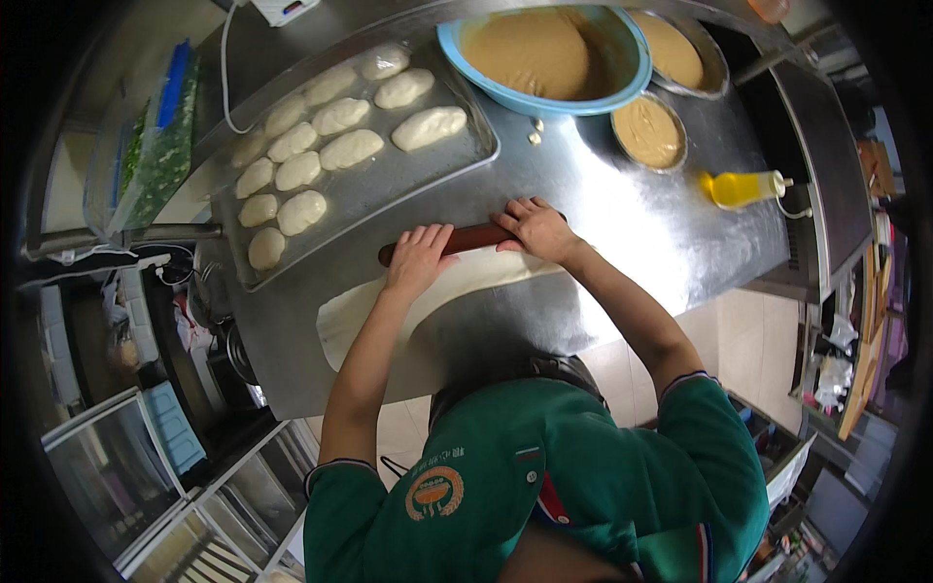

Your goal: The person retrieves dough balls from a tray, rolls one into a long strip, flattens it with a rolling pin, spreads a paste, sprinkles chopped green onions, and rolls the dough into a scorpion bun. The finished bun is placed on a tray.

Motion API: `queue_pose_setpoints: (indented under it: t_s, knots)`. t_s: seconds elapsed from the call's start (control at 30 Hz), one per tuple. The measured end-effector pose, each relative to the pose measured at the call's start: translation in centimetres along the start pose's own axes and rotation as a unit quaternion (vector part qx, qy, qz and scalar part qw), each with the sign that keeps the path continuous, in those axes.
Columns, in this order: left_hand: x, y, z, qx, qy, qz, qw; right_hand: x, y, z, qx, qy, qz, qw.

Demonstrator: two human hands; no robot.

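The palms of both hands are out of sight: the left hand [418, 255] and right hand [540, 231] lie palm-down on a red-brown rolling pin [473, 238], fingers laid loosely spread over its top, thumbs on the near side. How hard they press cannot be told. The pin's left end shows, rounded; its right end is mostly covered by the right hand. Under and just in front of the pin lies a long pale dough sheet [462, 282] on the counter [671, 228]; the left forearm crosses it, and its far edge is lost beneath the pin. The torso blocks the middle of the counter's near edge. On the metal tray [384, 202], the dough pieces [351, 150] toward the far left corner look hazy. Of the 2 metal bowls of tan mixture, the farther one [673, 51] is partly tucked behind the blue basin [530, 99].

Between the tray's near rim and the pin there is only a narrow strip. Bare counter spreads wide right of the right hand, up to the squeeze bottle [743, 189] of yellow liquid.
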State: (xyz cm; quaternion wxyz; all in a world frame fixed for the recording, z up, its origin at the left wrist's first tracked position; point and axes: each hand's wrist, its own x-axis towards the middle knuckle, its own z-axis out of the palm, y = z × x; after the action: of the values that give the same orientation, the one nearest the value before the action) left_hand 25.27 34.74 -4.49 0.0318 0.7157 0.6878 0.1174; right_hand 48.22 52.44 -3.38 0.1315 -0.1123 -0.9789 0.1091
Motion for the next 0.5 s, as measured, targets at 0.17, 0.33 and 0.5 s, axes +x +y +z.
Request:
queue_pose_setpoints:
  t_s: [0.17, 0.33, 0.5]
  knots:
    - [-1.0, 5.8, 0.5, 0.069, -0.012, 0.029, 0.997, -5.6, -1.5, -2.6, 0.012, 0.036, 0.096, 0.995]
    - [2.1, 10.4, -0.5, 0.038, 0.011, 0.065, 0.997, -9.4, -0.5, -5.1, -0.076, 0.04, 0.091, 0.992]
    - [1.7, 12.0, -2.1, 0.004, -0.022, 0.087, 0.996, -12.3, -1.3, -7.0, -0.109, -0.013, 0.093, 0.99]
